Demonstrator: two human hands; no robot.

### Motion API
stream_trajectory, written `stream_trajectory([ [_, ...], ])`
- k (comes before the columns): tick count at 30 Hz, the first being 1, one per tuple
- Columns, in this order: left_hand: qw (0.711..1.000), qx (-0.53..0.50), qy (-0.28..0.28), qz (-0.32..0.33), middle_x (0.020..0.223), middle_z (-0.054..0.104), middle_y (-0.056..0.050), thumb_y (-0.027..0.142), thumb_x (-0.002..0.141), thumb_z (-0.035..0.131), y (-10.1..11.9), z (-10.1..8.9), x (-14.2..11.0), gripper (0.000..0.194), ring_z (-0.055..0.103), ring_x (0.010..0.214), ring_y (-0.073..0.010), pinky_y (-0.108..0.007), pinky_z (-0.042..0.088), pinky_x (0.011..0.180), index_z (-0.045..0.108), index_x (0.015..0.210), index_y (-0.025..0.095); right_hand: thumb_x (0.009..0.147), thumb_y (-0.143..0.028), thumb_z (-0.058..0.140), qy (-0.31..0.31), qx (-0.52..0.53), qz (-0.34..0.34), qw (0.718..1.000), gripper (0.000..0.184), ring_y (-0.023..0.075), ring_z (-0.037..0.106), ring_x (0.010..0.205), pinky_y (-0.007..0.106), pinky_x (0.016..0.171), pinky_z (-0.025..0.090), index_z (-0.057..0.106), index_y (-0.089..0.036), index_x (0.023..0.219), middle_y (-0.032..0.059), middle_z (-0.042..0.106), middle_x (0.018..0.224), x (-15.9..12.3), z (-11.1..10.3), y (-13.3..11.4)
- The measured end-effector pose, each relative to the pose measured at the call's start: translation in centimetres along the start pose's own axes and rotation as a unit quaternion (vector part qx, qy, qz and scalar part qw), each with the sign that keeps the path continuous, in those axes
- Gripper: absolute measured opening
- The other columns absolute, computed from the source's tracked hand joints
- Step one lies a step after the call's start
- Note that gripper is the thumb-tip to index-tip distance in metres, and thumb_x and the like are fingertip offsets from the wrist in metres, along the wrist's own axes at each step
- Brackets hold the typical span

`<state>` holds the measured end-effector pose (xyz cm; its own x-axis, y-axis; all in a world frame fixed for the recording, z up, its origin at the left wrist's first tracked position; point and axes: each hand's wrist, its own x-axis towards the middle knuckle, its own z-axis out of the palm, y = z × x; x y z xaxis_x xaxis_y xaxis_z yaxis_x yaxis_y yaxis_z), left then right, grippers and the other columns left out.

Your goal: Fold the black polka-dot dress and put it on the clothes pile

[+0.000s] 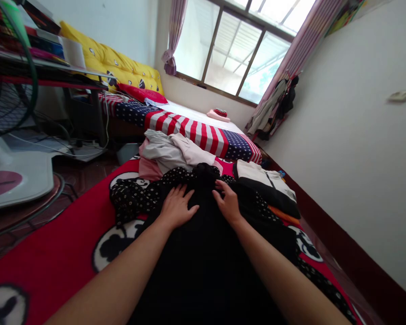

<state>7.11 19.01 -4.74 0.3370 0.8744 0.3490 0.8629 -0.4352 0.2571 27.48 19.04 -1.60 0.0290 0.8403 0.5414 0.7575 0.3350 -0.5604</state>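
A black garment with white-patterned sleeves lies spread over a red blanket. One dotted sleeve is bunched at the left; the other trails down the right side. My left hand rests flat on the upper left of the black cloth, fingers stretched and thumb apart. Across from it, my right hand touches the upper right part, its fingers apart and slightly bent. Between the hands, near the top, the fabric is bunched into a dark lump.
Beyond the garment lies a pile of grey and pink clothes. To the right sits a folded white-and-black jacket on something orange. A fan and desk stand left; a bed with a striped, starred cover is under the window.
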Motion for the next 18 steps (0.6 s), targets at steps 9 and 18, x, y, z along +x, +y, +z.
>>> stream_trajectory([
  [9,1.000,0.009,-0.013,0.000,0.148,0.041,-0.011,0.056,0.085,0.048,-0.1,-0.1,0.1,0.062,0.032,0.139,-0.0286,-0.043,0.021,0.115,0.050,0.137,0.023,0.066,-0.033,0.073,0.030,-0.094,0.250,0.963,0.031,0.0250,0.069,0.069,0.035,0.068,0.053,0.066,-0.019,0.092,0.0025,0.068,0.063,1.6,-8.2,6.1],
  [18,1.000,0.014,-0.016,0.000,0.149,0.039,-0.008,0.060,0.083,0.048,0.0,0.0,0.1,0.064,0.030,0.140,-0.0283,-0.042,0.018,0.115,0.047,0.139,0.029,0.080,-0.031,0.055,0.124,0.002,0.198,0.972,0.070,0.0248,0.057,0.119,0.041,0.095,0.050,0.029,-0.015,0.143,0.0191,0.052,0.137,0.5,-8.3,6.0],
])
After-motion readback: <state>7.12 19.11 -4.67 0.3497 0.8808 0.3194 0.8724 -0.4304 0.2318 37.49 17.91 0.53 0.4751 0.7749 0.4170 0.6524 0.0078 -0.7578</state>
